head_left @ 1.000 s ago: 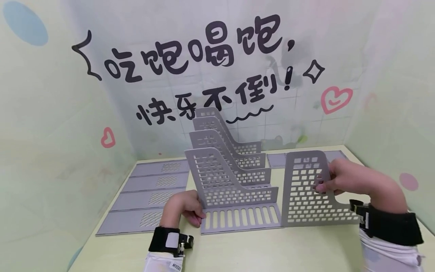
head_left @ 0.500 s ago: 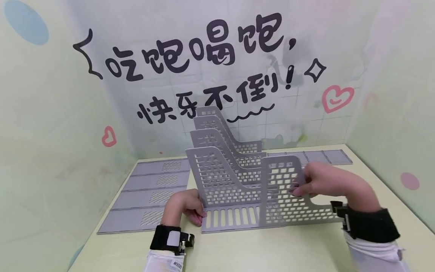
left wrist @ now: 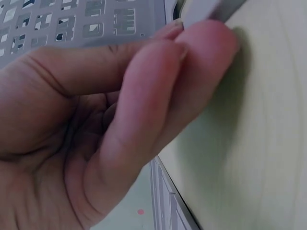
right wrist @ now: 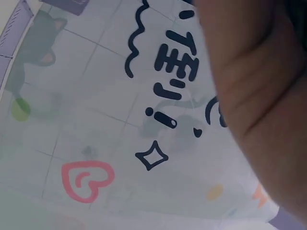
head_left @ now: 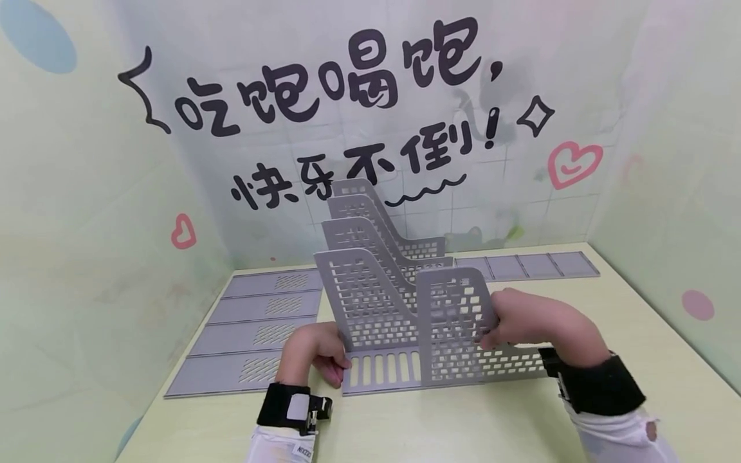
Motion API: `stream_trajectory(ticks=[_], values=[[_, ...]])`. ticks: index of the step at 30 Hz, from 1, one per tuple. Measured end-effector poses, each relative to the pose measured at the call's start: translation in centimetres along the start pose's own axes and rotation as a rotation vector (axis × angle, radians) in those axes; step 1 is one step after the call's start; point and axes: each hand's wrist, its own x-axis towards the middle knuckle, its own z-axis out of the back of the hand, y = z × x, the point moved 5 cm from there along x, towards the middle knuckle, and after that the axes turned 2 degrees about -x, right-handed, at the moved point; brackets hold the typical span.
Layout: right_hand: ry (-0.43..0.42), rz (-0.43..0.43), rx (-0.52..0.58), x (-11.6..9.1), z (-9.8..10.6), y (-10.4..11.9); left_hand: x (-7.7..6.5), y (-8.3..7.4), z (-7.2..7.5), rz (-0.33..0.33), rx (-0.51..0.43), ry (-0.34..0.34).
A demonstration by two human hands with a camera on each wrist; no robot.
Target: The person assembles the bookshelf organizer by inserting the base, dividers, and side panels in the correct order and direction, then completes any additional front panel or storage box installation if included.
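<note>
Wore on the left a broad black band (head_left: 276,404) with a pale rectangular patch (head_left: 298,407) and, along the inner side, a small dark mount (head_left: 320,409) with a bright metallic part. Wore on the right a matching black strap (head_left: 603,389), also with a dark mount (head_left: 548,361) on the inner side. Had a whitish left sleeve (head_left: 272,445), faintly tinted in pastel and bearing a small pale label (head_left: 303,451) with dark lettering, hard to read. Had a whitish right sleeve (head_left: 616,438) too, creased and bunched below the strap, with a small roundish gap (head_left: 651,430) near the cuff.
</note>
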Motion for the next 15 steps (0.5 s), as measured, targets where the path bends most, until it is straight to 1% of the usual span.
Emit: stream_trajectory(ticks=[1,4,6,8,10,12,15], values=[[0.003,-0.025,-0.030,0.2,-0.3,-0.2,-0.1,-0.1,-0.1,0.007,0.005,0.006],[0.004,-0.055,-0.089,0.4,-0.6,-0.8,-0.1,-0.2,-0.3,0.007,0.009,0.032],[0.014,-0.056,-0.089,0.3,-0.7,-1.0,0.0,-0.2,-0.4,0.000,0.001,0.052],[0.032,-0.006,-0.070,0.2,-0.8,-0.9,0.1,-0.1,-0.4,-0.001,-0.011,0.069],[0.044,0.053,-0.056,0.4,-1.2,-0.2,0.2,0.0,-0.3,0.005,-0.021,0.076],[0.046,0.103,-0.053,0.7,-1.8,0.9,0.2,0.1,-0.3,0.016,-0.024,0.081],[0.032,0.177,-0.078,1.6,-3.3,3.3,0.0,0.2,-0.3,0.016,-0.013,0.095]])
